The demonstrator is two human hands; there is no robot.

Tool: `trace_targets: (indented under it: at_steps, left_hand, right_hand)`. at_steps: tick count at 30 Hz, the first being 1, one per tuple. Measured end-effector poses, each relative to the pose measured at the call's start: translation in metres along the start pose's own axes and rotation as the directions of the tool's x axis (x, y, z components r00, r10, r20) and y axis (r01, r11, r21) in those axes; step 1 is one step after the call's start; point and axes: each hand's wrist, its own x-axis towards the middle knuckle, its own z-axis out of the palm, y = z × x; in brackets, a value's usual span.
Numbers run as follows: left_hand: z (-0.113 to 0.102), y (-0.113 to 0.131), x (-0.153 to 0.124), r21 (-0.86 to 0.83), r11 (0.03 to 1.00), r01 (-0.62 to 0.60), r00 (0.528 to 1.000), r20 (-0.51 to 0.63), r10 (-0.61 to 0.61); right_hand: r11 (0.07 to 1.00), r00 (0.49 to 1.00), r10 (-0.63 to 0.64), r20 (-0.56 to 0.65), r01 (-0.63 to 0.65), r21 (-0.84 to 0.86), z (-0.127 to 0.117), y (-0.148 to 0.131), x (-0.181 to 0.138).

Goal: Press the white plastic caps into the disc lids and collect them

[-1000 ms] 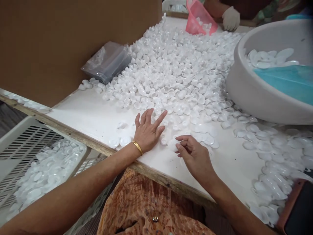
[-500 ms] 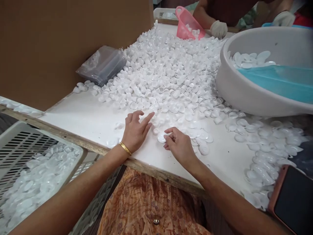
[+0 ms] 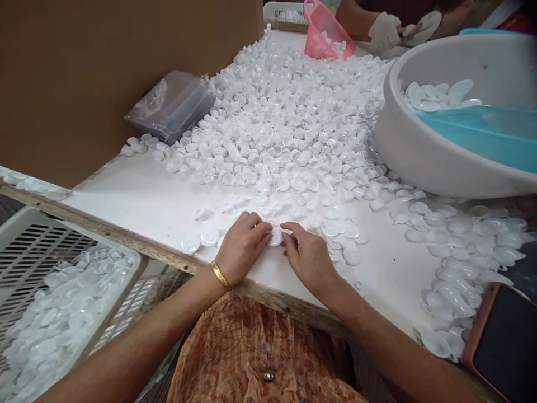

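Observation:
Between my two hands, just above the white tabletop [image 3: 142,196], is a small round white plastic disc [image 3: 276,237]. My right hand [image 3: 309,256] pinches its right edge between thumb and forefinger. At its left edge the bent fingers of my left hand [image 3: 242,246] are pressed together on it; whether they also hold a smaller part is hidden. Loose discs [image 3: 191,244] lie left of my left hand. Right of my right hand is a loose cluster of similar white discs [image 3: 348,232]. Beyond both hands spreads a large heap of small white plastic pieces [image 3: 289,123].
A big grey tub [image 3: 403,140] with a blue sheet stands at right, near a phone [image 3: 503,330]. At the back are a pink scoop [image 3: 319,33] and a co-worker's gloved hand [image 3: 385,31]. A brown board [image 3: 126,67], plastic bag [image 3: 172,106] and crate [image 3: 37,229] are left.
My left hand has come down and right from the small pieces to the disc, its fingers now closing. My right hand still holds the disc. The co-worker's gloved hands have moved together.

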Motion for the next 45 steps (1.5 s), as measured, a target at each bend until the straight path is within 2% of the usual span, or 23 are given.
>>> trace_targets:
  at_steps: [3, 6, 12, 15, 20, 23, 26, 28, 30, 33, 39, 45]
  left_hand:
    - [0.0, -0.003, -0.005, -0.04, 0.999, 0.024, 1.0, -0.014, -0.025]
    - [-0.003, 0.0, -0.008, -0.044, 0.999, 0.029, 1.0, -0.002, -0.03]
    - [-0.012, 0.013, -0.014, 0.072, 0.995, -0.065, 0.983, 0.179, 0.051]
    - [-0.012, 0.014, -0.018, 0.058, 0.993, -0.103, 0.977, 0.196, 0.089]
    - [-0.009, 0.013, -0.022, 0.021, 0.994, -0.103, 0.986, 0.131, 0.1]
    - [-0.01, 0.016, -0.022, 0.053, 0.993, -0.106, 0.986, 0.131, 0.098]
    - [-0.012, 0.021, -0.024, 0.133, 0.98, -0.147, 0.976, 0.178, 0.123]
    - [-0.012, 0.024, -0.029, 0.213, 0.955, -0.204, 0.965, 0.208, 0.16]
    - [-0.01, 0.025, -0.035, 0.282, 0.929, -0.237, 0.962, 0.199, 0.185]
    - [-0.009, 0.027, -0.045, 0.31, 0.924, -0.225, 0.967, 0.185, 0.173]
    - [-0.011, 0.029, -0.05, 0.322, 0.924, -0.208, 0.965, 0.224, 0.139]
    - [-0.011, 0.03, -0.049, 0.245, 0.96, -0.136, 0.972, 0.219, 0.081]
  right_hand:
    - [0.995, 0.997, -0.077, -0.023, 0.076, -0.066, -0.001, 0.001, -0.007]
    - [0.993, 0.995, -0.104, -0.001, 0.104, -0.048, 0.001, 0.001, -0.011]
    - [0.996, 0.996, -0.074, 0.04, 0.072, 0.053, 0.006, -0.002, -0.013]
    - [0.992, 0.996, -0.082, 0.039, 0.077, 0.102, 0.005, -0.003, -0.015]
    - [0.97, 0.976, -0.218, 0.022, 0.219, -0.104, 0.002, -0.002, -0.017]
    - [0.903, 0.936, -0.351, 0.031, 0.347, -0.255, 0.0, 0.001, -0.018]
    - [0.76, 0.841, -0.529, 0.117, 0.53, -0.375, -0.004, 0.005, -0.022]
    - [0.673, 0.788, -0.586, 0.188, 0.603, -0.429, -0.008, 0.007, -0.025]
    - [0.621, 0.768, -0.599, 0.228, 0.625, -0.474, -0.011, 0.008, -0.028]
    - [0.597, 0.763, -0.594, 0.254, 0.63, -0.497, -0.013, 0.01, -0.03]
    - [0.618, 0.777, -0.575, 0.256, 0.618, -0.486, -0.011, 0.009, -0.033]
    - [0.637, 0.782, -0.566, 0.262, 0.616, -0.462, -0.008, 0.008, -0.034]
